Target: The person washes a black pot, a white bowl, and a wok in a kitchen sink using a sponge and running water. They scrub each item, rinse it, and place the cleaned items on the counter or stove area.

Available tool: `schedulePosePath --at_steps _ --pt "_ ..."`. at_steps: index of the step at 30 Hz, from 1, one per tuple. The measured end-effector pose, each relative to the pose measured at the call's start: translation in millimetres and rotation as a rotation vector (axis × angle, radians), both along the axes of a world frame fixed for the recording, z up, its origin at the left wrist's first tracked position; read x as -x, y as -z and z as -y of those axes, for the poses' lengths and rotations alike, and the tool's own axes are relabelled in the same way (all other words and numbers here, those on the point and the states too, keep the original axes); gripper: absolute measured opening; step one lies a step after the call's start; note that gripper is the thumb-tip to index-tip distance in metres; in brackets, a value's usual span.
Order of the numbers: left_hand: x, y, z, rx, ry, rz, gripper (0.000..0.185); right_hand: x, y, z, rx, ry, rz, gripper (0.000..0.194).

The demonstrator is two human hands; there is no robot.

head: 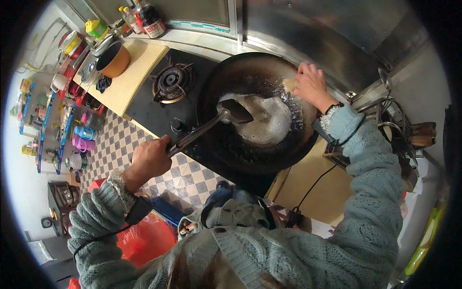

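My left hand [151, 157] grips the handle of a metal wok spatula [234, 112], whose dark blade is over the left part of the wok. Foamy, cloudy liquid [269, 119] pools in the large dark wok [223, 155], which stands on the black gas stove. At the wok's upper right wall, my right hand [311, 81] holds a tan scrubbing pad [290, 85] against the wet metal. The palm side of my right hand is hidden.
An uncovered gas burner [172, 80] lies left of the wok. Beyond it, an orange-brown pot [113, 59] stands on the counter. Bottles [149, 21] line the back ledge. A rack with utensils [388, 108] is at the right, and a red plastic basin [148, 238] is below left.
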State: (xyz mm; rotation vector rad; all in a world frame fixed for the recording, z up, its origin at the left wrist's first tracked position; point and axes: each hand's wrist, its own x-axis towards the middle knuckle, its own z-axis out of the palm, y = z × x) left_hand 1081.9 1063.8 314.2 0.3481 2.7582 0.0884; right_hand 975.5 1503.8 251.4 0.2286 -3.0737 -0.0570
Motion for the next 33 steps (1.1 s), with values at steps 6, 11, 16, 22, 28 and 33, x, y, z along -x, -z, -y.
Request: schedulePosePath --at_steps 6,11,16,22,28,33 --pt "1.6 -7.2 -7.2 0.047 0.031 -0.024 0.022 6.2 1.6 -19.3 0.176 0.235 0.094 0.040" --pt "11.9 -25.5 19.8 0.050 0.054 -0.023 0.025 14.3 -10.3 -21.9 0.227 0.106 0.058 0.035" --pt "9.9 -54.5 98.2 0.089 0.007 0.005 0.026 23.0 -64.9 46.7 0.338 -0.017 0.086 0.030" --pt "-8.3 -88.3 245.5 0.173 -0.068 -0.079 0.030 42.2 -94.6 204.6 0.358 -0.139 0.166 0.032" --pt "-31.2 -120.6 429.5 0.279 -0.189 -0.186 0.025 88.9 -75.2 417.3 0.319 -0.341 0.355 0.031" --pt "-52.6 -146.7 573.2 0.351 -0.275 -0.258 0.019 126.7 -42.9 611.3 0.347 -0.457 0.498 0.031"
